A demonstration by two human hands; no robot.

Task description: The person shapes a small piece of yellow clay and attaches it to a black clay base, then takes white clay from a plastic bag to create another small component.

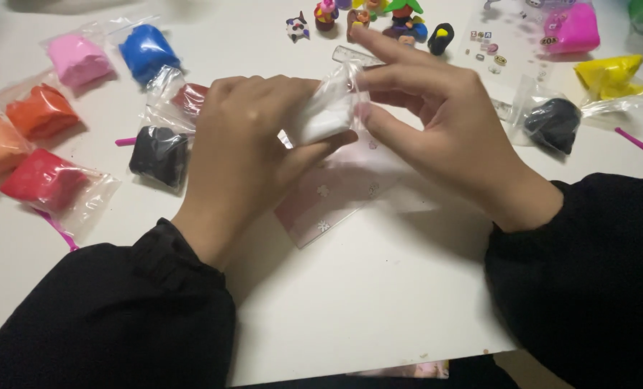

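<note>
The left hand point(246, 144) pinches a small clear bag of white clay point(329, 112) between thumb and fingers, and the right hand point(437, 122) grips the bag's upper edge with its fingertips. The bag is held just above the white table point(379, 288), over a pink patterned sheet point(336, 202). The clay inside looks like a soft white lump; the plastic is wrinkled and shiny. Near the left hand lie a black clay bag point(161, 153) and a red one point(44, 180).

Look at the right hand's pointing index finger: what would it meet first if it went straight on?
Probably the small white-and-purple clay figure beyond the right hand, past the clear ruler's end; depth is uncertain.
</note>
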